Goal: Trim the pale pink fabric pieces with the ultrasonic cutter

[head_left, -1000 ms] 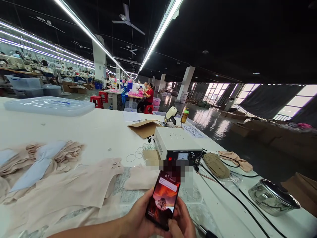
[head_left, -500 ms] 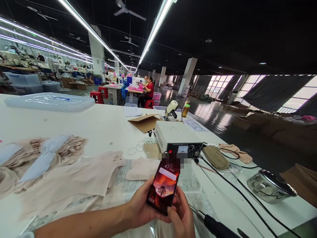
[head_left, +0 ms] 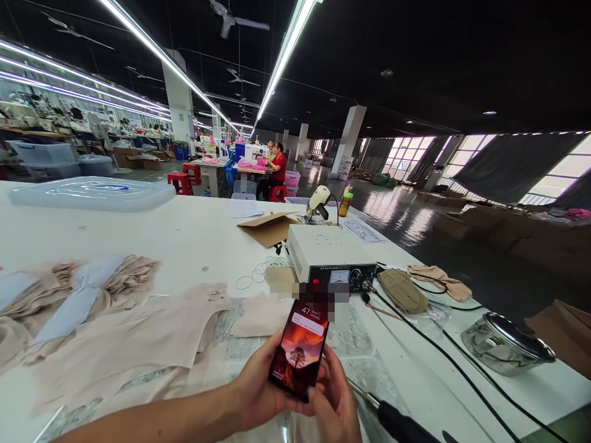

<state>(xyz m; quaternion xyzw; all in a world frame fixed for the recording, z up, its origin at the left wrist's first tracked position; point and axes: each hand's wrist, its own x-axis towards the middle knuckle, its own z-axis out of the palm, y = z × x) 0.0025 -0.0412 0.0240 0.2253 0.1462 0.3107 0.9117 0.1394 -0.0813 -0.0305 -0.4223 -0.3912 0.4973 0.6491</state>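
Note:
A smartphone (head_left: 299, 354) with a lit lock screen, showing a tree against a red sky, is held upright and tilted above the table. My left hand (head_left: 256, 391) grips its left side and lower back. Around its lower right edge curls my right hand (head_left: 336, 400), the thumb at the bottom corner. Beneath and left of the hands lie beige fabric pieces (head_left: 133, 338). A small folded beige piece (head_left: 261, 315) lies just behind the phone. Close to my right hand rests a black-handled tool (head_left: 401, 421) with a metal shaft.
A white control box (head_left: 335, 246) with cables stands behind the phone. On the right are an olive fabric bundle (head_left: 402, 291) and a lidded clear pot (head_left: 505, 344). Cardboard (head_left: 268, 229) and a plastic lid (head_left: 92, 193) lie farther back. A person in red (head_left: 277, 165) sits at a distant machine.
The phone and both hands have shifted slightly left in view. The grip and the lit screen look the same.

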